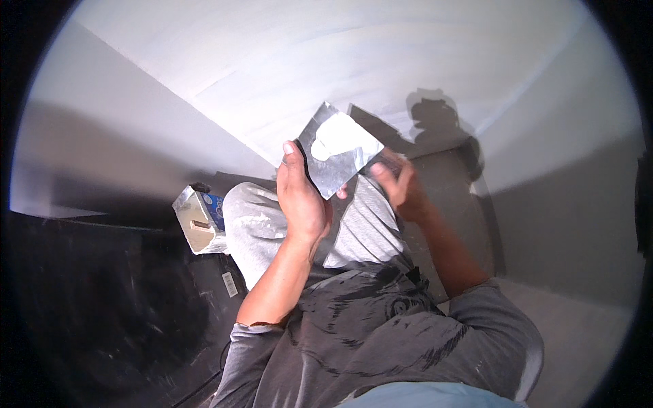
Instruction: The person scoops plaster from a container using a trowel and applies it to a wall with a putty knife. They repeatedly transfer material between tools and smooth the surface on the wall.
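Note:
A thin square metal plate [310, 160] is tilted up in front of me, with a smear of white putty [340, 132] across its face. My left hand [299, 200] grips it from the lower left, thumb along the edge and fingers underneath. At the plate's lower right corner is my right hand [403, 187], slightly blurred, with thumb and fingers closed together. A dark shape shows between those fingers, but I cannot make out what it is.
Left of my knee stands an open container [198, 221] with a blue side, pale paste and a small brown object inside. Dark, scuffed sheeting [122, 292] covers the floor at left. Pale walls [272, 54] close in ahead and on both sides; my shadow falls ahead right.

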